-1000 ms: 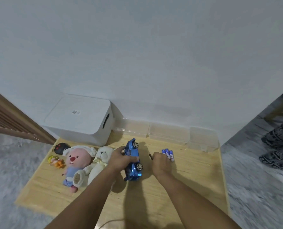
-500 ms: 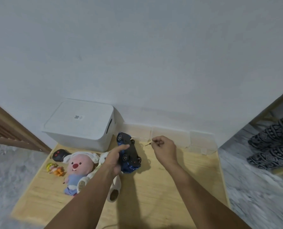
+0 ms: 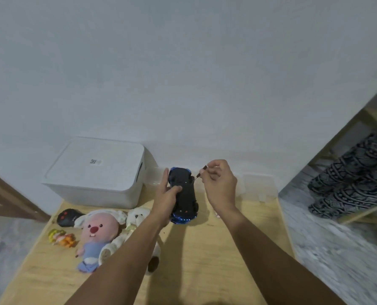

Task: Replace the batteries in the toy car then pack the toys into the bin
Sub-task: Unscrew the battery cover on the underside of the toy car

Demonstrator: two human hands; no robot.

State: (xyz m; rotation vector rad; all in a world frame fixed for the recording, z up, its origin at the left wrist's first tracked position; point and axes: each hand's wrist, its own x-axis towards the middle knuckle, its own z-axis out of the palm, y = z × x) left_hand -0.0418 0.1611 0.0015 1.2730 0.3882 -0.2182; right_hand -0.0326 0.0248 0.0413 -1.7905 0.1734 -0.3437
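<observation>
A closed white bin [image 3: 95, 170], a pink plush [image 3: 98, 234], a white bear [image 3: 139, 216] and a black remote [image 3: 67, 217] crowd the wooden bench [image 3: 194, 260]; above it the left hand [image 3: 165, 199] grips the blue toy car [image 3: 183, 194] belly-up, black underside showing, while the right hand [image 3: 219, 183] pinches what seems a small screwdriver [image 3: 201, 171] beside it

**Operator:** I see two forearms entering from the bottom edge. Both are bare; no sleeve reaches into view.

**Checker:** Anything worn on the hands?

**Operator:** I find no glove, ring, watch or strap on the left hand [image 3: 164, 200] or the right hand [image 3: 219, 183]. Wrists are uncovered. Fingernails are short; any finer detail is too blurred for me to report.
</observation>
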